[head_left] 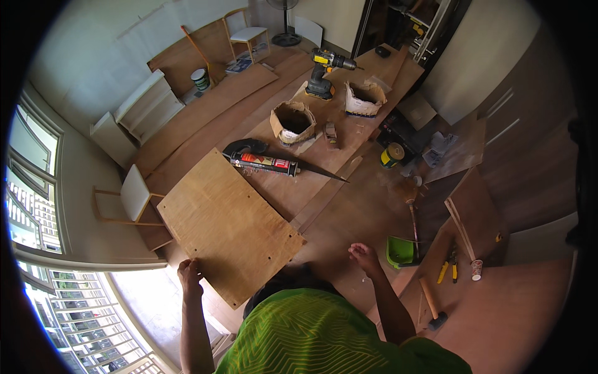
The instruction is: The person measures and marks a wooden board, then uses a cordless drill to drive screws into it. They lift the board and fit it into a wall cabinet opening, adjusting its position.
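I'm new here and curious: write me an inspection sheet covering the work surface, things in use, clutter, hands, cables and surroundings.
Surface: wooden worktop, with small debris near the cartridge.
Things in use: plywood board with dark spots near its edges; red-and-black cartridge lying on the worktop; cordless drill upright on its battery.
Clutter: two torn-topped containers on the worktop; green dustpan on the floor; hammer on a panel at right.
Hands: left hand holds the board's left edge; right hand is apart from it, seemingly empty.
Cables: nothing seen.
Surroundings: chairs, standing fan, windows at left.
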{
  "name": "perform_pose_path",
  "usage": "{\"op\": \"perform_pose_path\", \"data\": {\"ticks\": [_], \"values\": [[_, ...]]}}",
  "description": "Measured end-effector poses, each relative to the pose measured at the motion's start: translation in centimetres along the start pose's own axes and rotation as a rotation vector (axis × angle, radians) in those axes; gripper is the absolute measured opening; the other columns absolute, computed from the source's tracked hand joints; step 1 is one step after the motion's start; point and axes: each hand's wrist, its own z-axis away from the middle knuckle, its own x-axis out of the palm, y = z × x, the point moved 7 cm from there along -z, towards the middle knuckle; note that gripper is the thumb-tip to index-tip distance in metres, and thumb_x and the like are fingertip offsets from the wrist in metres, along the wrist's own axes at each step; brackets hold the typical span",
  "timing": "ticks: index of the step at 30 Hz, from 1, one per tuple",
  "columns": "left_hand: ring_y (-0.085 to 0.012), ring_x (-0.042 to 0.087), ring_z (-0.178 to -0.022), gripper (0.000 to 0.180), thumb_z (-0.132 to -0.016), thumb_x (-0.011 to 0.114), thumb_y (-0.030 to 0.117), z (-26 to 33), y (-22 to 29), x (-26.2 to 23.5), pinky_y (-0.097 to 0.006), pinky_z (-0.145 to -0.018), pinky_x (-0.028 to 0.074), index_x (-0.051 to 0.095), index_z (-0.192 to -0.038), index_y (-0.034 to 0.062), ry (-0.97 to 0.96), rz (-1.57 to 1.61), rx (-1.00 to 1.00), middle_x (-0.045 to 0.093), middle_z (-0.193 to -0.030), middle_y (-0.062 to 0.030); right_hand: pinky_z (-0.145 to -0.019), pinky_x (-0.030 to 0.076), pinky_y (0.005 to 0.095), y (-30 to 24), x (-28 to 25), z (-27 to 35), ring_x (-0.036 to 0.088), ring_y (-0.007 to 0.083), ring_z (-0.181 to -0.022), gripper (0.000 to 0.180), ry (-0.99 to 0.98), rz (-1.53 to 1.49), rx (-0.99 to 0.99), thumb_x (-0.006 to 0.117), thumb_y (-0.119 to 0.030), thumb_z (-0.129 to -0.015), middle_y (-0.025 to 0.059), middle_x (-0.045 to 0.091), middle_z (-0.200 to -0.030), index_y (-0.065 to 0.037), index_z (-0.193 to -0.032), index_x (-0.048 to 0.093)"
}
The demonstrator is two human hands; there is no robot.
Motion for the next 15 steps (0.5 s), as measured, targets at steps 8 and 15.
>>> {"op": "perform_pose_path", "data": {"ticks": [8,15], "values": [[-0.0148,0.062,-0.078,0.04,-0.097,0.067,0.03,0.1,-0.4,-1.1,-0.03,-0.066,0.052,0.06,-0.122,0.0002,-0.126,0.13,-0.029,0.064,-0.096,-0.0055,-0.086,0.055,0.0328,-12.9,-0.7,-6.4,0.07,0.0196,-0.094,0.034,0.269,0.231,-0.511,0.065,-0.031,-0.105,0.0123,0.074,-0.109,0.001,-0.118,0.068],[-0.0168,0.06,-0.081,0.043,-0.098,0.066,0.038,3.6,3.8,-3.5,-0.034,-0.066,0.05,0.065,-0.117,-0.0015,0.198,-0.17,0.226,0.065,-0.094,-0.0086,-0.088,0.055,0.0409,-24.0,3.8,-13.2,0.071,0.0338,-0.097,0.04,0.123,0.767,-0.595,0.065,-0.04,-0.102,0.0151,0.075,-0.103,-0.002,-0.114,0.07]]}}
